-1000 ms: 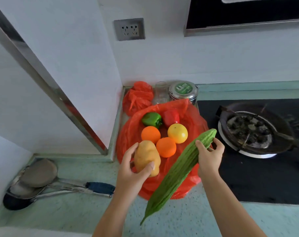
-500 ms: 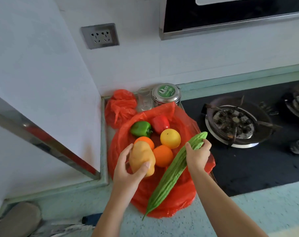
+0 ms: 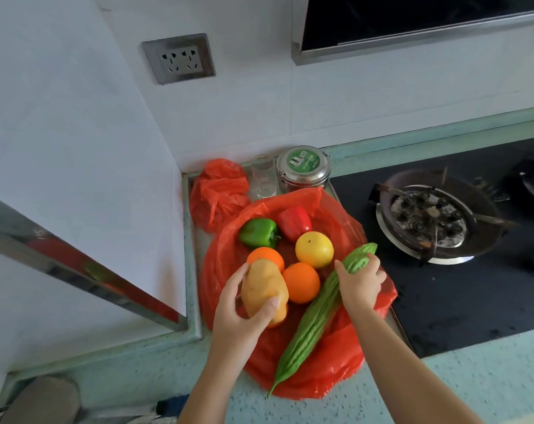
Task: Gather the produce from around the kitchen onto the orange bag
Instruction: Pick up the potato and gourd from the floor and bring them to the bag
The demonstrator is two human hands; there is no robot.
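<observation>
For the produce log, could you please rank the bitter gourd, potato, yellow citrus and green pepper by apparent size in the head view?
1. bitter gourd.
2. potato, though nearer the camera.
3. yellow citrus and green pepper: alike, unranked.

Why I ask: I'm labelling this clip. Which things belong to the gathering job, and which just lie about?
Job: orange bag, potato in left hand, bitter gourd in right hand, green pepper, red pepper, oranges, yellow fruit.
Lying about: glass, tin, crumpled bag, socket, burner.
</observation>
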